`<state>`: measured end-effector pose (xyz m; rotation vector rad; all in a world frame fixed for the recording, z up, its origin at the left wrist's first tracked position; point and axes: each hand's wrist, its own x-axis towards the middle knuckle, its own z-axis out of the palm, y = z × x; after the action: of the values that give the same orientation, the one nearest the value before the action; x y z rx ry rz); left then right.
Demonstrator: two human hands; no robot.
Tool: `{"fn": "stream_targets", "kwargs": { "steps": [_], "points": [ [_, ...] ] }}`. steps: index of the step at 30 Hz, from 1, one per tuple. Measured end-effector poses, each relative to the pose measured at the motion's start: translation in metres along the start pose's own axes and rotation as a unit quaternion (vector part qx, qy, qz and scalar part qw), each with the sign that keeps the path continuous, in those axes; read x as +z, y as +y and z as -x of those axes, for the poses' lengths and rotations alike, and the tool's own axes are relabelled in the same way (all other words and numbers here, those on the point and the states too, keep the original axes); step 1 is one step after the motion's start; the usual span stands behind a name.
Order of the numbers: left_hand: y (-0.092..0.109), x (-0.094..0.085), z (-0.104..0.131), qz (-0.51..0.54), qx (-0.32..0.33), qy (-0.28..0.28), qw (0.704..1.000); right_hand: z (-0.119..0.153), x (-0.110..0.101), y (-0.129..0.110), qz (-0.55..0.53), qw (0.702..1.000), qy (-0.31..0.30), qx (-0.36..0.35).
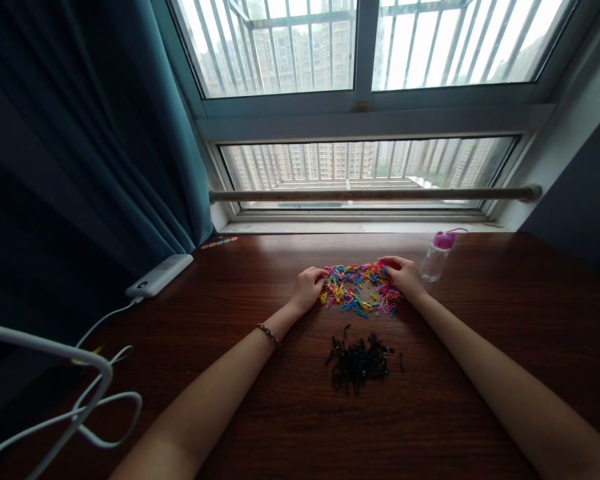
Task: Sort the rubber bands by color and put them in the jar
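Small bright loops [336, 293] in pink, yellow, blue and orange lie in a rough ring on the dark wooden table. They look like little rubber bands or clips, too small to tell which. My left hand [307, 287], with a bracelet [269, 333] at the wrist, touches the ring's left edge, its fingers bent together. At the upper right edge is my right hand [403, 275], thumb and fingers drawn close over the loops. What lies within either hand's fingertips is hidden. Nearer to me sits a tangled heap of small black pieces [360, 363], apart from both hands.
A clear bottle with a pink lid [444, 240] stands just beyond my right hand. On the left are a white power strip [160, 275], a looping white cable [105, 399] and a blue curtain [145, 133]. A rail [370, 195] crosses before the window at the back.
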<state>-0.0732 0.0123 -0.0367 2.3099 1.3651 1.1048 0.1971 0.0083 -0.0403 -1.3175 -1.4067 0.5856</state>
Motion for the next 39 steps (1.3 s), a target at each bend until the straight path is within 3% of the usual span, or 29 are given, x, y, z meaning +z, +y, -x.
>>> {"fn": "stream_targets", "kwargs": {
  "steps": [6, 12, 18, 22, 26, 33, 36, 39],
  "points": [
    [-0.011, 0.001, -0.002, 0.117, -0.097, 0.065, 0.986, -0.002, 0.001, -0.008, -0.147, 0.988, 0.022, 0.041],
    [-0.017, 0.002, -0.004, 0.194, -0.127, 0.106, 0.967, -0.002, 0.004, -0.009, -0.198, 0.978, 0.029, 0.064],
    [-0.017, 0.004, -0.003, 0.212, -0.119, 0.085, 0.966, -0.001, 0.005, -0.013, -0.241, 0.969, 0.003, 0.055],
    [-0.012, 0.004, -0.001, 0.223, -0.077, 0.049, 0.971, -0.001, 0.005, -0.013, -0.238, 0.97, 0.001, 0.044],
    [-0.007, 0.003, -0.001, 0.211, -0.049, 0.04, 0.975, 0.0, 0.005, -0.014, -0.232, 0.972, 0.0, 0.036],
    [-0.009, 0.001, 0.0, 0.062, -0.095, 0.126, 0.986, 0.001, 0.007, -0.02, -0.258, 0.964, -0.03, 0.051],
    [-0.006, 0.0, 0.002, 0.015, -0.105, 0.097, 0.99, 0.002, 0.007, -0.021, -0.197, 0.979, -0.049, 0.024],
    [0.001, -0.002, 0.003, 0.04, -0.074, 0.046, 0.995, 0.004, 0.007, -0.023, -0.107, 0.993, -0.058, -0.007]
  ]
}}
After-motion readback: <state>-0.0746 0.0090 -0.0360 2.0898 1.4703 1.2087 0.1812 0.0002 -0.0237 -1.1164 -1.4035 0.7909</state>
